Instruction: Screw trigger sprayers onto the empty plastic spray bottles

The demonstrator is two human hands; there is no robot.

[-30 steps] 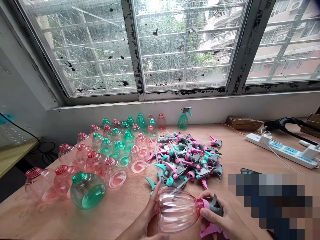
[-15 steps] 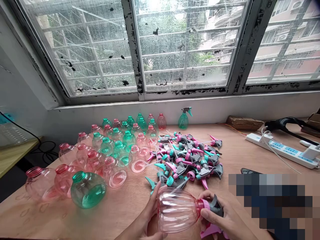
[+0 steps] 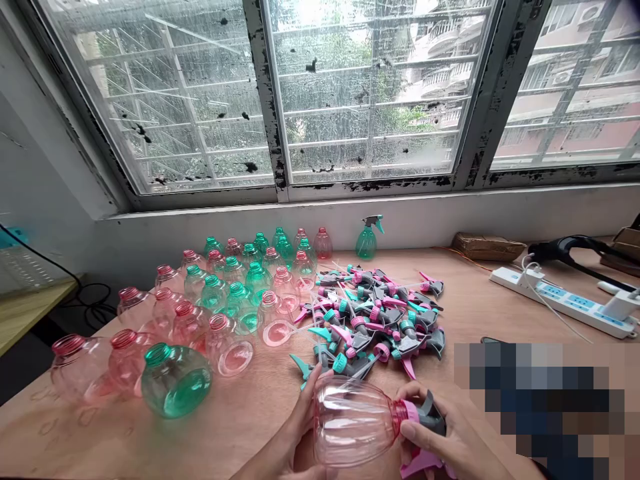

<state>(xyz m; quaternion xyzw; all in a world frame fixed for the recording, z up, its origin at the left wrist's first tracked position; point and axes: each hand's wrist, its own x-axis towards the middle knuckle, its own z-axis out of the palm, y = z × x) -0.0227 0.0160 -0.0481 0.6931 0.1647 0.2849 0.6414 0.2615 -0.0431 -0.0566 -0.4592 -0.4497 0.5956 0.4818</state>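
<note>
head view: pixelated patch (image 3: 545,400) bottom right

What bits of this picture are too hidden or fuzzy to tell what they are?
Head view, lower right: a pixelated patch covers whatever lies on the table there.
The left hand is partly behind the pink bottle and cut off by the bottom edge.
The right hand covers part of the spray head, so how far it is screwed on cannot be told.
The far bottles are too small to count.
</note>
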